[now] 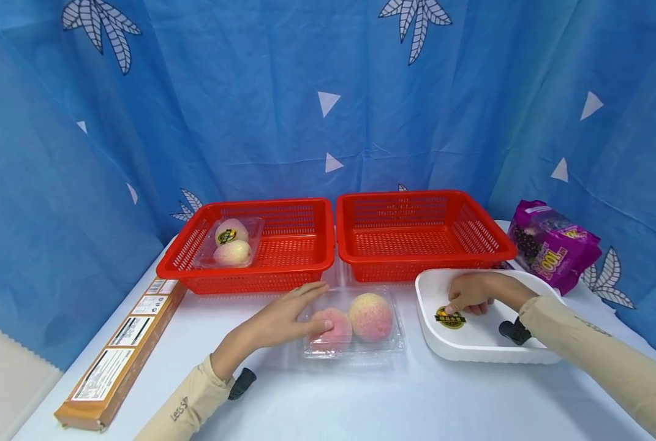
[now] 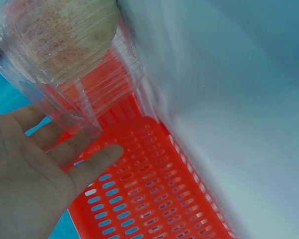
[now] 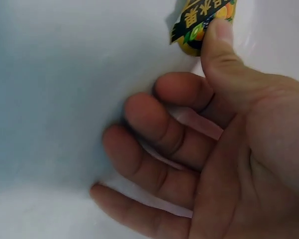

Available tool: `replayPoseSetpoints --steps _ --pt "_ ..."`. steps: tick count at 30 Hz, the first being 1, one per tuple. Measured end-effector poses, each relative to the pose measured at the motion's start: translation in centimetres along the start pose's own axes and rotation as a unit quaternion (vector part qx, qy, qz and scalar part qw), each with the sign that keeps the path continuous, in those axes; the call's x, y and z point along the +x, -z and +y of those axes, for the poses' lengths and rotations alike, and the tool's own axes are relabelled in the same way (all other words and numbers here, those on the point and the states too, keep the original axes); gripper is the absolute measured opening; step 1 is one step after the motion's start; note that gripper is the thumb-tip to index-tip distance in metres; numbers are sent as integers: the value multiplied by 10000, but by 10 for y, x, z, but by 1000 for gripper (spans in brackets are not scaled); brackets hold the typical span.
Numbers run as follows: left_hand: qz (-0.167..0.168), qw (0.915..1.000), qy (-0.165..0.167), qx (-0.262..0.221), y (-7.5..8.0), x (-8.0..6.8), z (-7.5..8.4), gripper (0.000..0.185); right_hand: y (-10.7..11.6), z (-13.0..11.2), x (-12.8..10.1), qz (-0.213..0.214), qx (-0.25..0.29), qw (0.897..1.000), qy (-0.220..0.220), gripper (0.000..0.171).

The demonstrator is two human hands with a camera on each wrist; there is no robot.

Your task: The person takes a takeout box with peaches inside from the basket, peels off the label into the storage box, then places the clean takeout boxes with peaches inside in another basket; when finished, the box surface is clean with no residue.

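A clear plastic clamshell box (image 1: pixel 385 343) holding two pink peaches (image 1: pixel 370 315) lies on the white table in front of the red baskets. My left hand (image 1: pixel 312 308) rests on its left side with straight fingers. In the left wrist view the open palm (image 2: pixel 40 169) touches the clear box (image 2: pixel 97 107) with a peach (image 2: pixel 64 40) inside. My right hand (image 1: pixel 462 300) is inside a white tray (image 1: pixel 471 350). There its thumb and curled fingers (image 3: pixel 189 124) pinch a yellow-and-black sticker (image 3: pixel 194 22), also seen on the tray floor (image 1: pixel 450 318).
Two red baskets stand behind: the left basket (image 1: pixel 250 278) holds another clamshell of peaches (image 1: pixel 231 242), the right basket (image 1: pixel 421 257) holds nothing. A purple bag of grapes (image 1: pixel 550 242) lies at the far right. A long brown box (image 1: pixel 124 349) lies along the table's left edge.
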State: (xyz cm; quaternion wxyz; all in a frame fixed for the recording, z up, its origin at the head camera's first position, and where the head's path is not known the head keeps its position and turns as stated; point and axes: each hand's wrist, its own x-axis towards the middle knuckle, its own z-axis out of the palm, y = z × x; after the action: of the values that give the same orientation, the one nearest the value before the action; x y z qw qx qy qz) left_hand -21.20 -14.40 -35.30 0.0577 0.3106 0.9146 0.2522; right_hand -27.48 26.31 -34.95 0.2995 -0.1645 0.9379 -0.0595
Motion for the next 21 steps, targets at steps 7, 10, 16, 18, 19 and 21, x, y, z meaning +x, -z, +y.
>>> replayPoseSetpoints --steps 7,10,16,18,19,21 --pt "-7 10000 49 -1 0 0 0 81 0 -4 -2 -17 94 9999 -93 40" --pt "-19 10000 38 -21 0 1 0 81 0 -3 -2 -14 159 9999 -45 39" --pt "-18 10000 -10 -49 1 1 -1 81 0 -3 -2 39 332 9994 -31 39" --pt "-4 10000 -20 -59 1 1 -1 81 -1 -4 -2 70 360 9993 -64 39" --pt "1 10000 -19 -66 1 1 -1 81 -1 -4 -2 92 352 9993 -74 39" --pt "-6 10000 0 -78 0 0 -1 82 -2 -4 -2 131 365 9992 -103 39"
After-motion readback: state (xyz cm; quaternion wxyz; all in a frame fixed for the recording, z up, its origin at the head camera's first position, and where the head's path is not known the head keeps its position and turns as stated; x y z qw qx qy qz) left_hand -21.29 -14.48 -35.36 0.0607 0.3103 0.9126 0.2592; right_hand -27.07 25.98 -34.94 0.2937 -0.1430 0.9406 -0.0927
